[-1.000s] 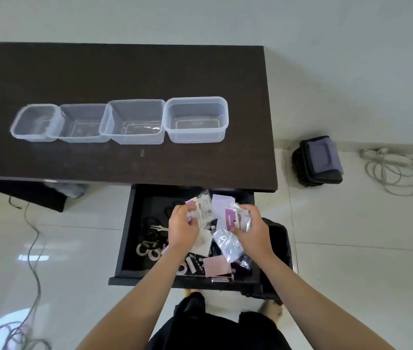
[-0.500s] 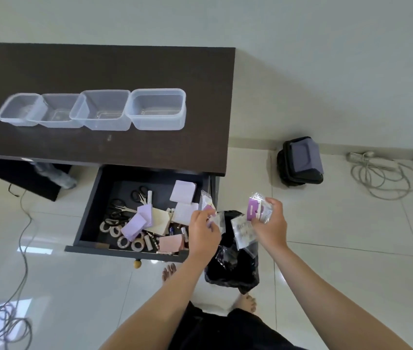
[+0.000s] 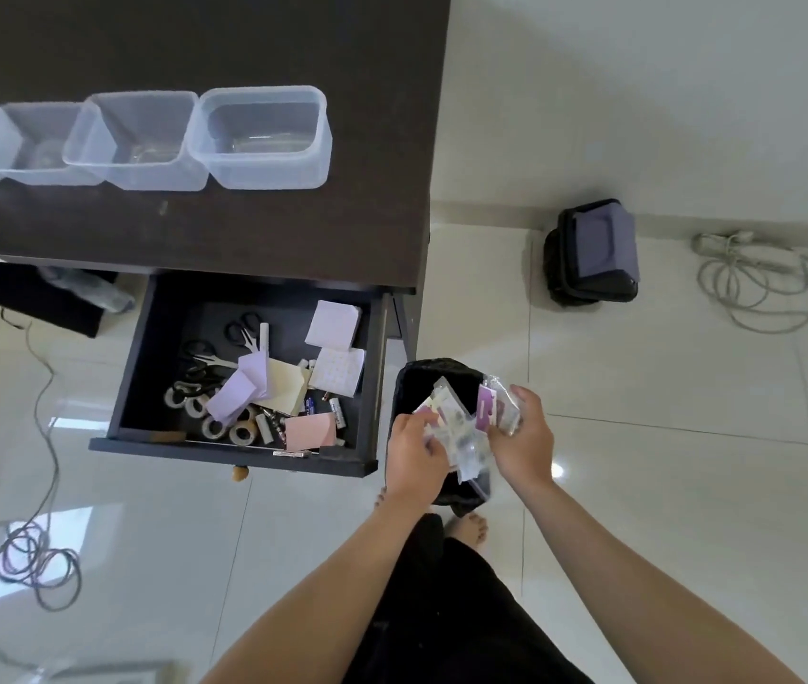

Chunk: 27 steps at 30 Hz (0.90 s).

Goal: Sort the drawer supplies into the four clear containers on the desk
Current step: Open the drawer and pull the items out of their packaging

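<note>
I pinch a bunch of small plastic packets between my left hand and right hand, over the black bin on the floor right of the open drawer. Four clear containers line the surface far left.

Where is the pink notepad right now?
The pink notepad lies in the open drawer, near its front right corner, beside the batteries and just right of the tape rolls.
</note>
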Tool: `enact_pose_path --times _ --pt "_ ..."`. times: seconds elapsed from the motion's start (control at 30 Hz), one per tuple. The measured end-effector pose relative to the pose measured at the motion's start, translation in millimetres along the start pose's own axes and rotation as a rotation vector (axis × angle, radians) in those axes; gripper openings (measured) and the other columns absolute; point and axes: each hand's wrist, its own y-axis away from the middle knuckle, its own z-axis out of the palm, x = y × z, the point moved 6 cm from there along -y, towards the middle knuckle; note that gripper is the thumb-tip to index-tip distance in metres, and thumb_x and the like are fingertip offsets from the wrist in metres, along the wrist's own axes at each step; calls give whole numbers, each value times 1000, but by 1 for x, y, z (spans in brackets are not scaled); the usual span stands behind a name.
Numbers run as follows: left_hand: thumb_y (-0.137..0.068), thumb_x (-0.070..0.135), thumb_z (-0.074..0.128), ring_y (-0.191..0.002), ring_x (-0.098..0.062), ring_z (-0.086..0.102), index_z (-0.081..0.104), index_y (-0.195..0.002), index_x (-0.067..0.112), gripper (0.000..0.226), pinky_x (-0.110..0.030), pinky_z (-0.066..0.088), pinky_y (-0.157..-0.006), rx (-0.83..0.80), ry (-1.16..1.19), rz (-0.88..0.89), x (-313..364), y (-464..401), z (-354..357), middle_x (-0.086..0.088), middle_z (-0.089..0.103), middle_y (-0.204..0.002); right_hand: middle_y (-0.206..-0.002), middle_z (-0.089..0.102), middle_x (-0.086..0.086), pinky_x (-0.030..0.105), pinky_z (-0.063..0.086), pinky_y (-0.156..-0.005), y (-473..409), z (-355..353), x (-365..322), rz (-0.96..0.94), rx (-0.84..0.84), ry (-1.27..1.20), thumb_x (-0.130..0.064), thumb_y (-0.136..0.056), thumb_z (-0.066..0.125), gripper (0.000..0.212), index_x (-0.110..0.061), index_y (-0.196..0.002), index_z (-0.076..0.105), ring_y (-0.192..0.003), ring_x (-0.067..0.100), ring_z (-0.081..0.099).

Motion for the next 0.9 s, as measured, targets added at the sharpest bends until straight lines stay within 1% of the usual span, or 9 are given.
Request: enact_pose_path --times 0.1,0.23,0.3,0.47,0.6,0.67,0.77,0.83,0.9 --pt "-88 0 45 -95 -9 47 56 -112 14 31 -18 39 -83 -36 -38 -68 -23 -12 13 -1 49 -118 -102 62 -3 18 42 -53 -9 11 14 20 -5 62 1 -83 60 57 -24 -132 46 -58 10 53" --pt "-86 9 47 -100 -18 56 55 -110 28 31 -41 48 -95 -33 -83 -217 -60 -25 37 4 51 -119 -118 59 -1 20 42 -73 -25 29 31 24 -36 138 4 -82 57 59 -19 -135 45 -86 14 56" --pt "-85 10 49 -103 -23 57 55 -109 27 30 -45 45 -97 -30 -99 -274 -78 -33 52 2 52 -119 -120 60 1 20 40 -73 -37 39 43 42 -52 169 4 -83 55 59 -19 -136 44 -86 14 55" --pt "-84 7 50 -93 -23 56 57 -108 22 29 -45 47 -94 -26 -107 -338 -121 -60 88 -4 53 -113 -109 64 2 10 36 -49 -76 70 84 69 -85 268 -1 -84 55 58 -23 -136 42 -62 0 51" --pt "-87 3 46 -87 -15 48 56 -112 17 30 -28 46 -75 -57 -59 -331 -141 -86 107 -7 52 -116 -112 65 7 25 45 -65 -108 101 114 86 -137 286 2 -81 52 65 -23 -141 37 -72 19 60" --pt "-87 5 47 -91 -16 52 54 -114 19 31 -27 42 -73 -73 -52 -314 -149 -100 114 -6 55 -114 -112 64 7 26 45 -69 -120 113 125 102 -166 266 -3 -83 54 70 -23 -145 31 -78 21 59" --pt "-88 13 53 -107 -16 54 43 -131 25 46 -27 42 -80 -160 -50 -314 -160 -113 123 -1 54 -126 -85 60 5 25 42 -61 -129 131 136 99 -259 294 -9 -83 60 87 -27 -151 9 -67 17 54" --pt "-90 19 55 -125 -19 46 26 -146 23 63 -30 42 -94 -236 -63 -340 -164 -115 128 -1 41 -144 -88 59 5 29 44 -62 -131 138 143 99 -300 328 -10 -79 65 106 -28 -150 -11 -71 19 57" --pt "-91 22 55 -133 -22 40 15 -150 22 71 -29 38 -96 -294 -71 -375 -166 -109 130 -4 31 -151 -95 59 4 30 44 -61 -131 138 147 137 -306 359 -12 -77 65 110 -28 -148 -18 -77 21 59"
